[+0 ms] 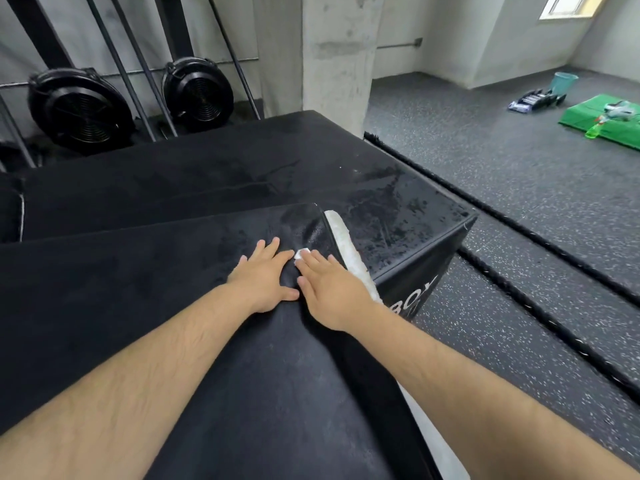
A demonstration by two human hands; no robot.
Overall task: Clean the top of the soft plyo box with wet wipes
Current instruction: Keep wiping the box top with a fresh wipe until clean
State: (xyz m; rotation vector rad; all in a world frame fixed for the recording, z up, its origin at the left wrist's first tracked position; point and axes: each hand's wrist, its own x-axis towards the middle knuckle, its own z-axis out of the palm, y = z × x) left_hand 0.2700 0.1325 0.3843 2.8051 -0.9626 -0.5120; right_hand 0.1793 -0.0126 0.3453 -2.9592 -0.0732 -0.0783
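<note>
On top of the black soft plyo box [138,271], near its far right corner, two bare hands lie flat side by side, palms down and fingers straight, with the thumbs close together. The left hand [263,275] presses directly on the black cover. The right hand [329,289] presses down on a white wet wipe [301,253]. Only a small white corner of the wipe shows, peeking out past the index fingertip and between the two hands. The rest is hidden under the palm, so its shape and long axis cannot be told.

Both hands point away from the person, toward the box's far edge. The right edge of the top runs away from the viewer, slanting up and to the left, and a white fuzzy strip [346,247] runs along it just beside the right hand.

Beyond and below sits a lower box [398,209], its top streaked with wet patches. Two black round fans [81,109] stand at the far left and a concrete pillar [336,64] rises behind. On the speckled floor [485,161] to the right lie thick black ropes [519,230], and farther off a green mat [581,119], a green spray bottle [597,128] and a teal bucket [564,83].
</note>
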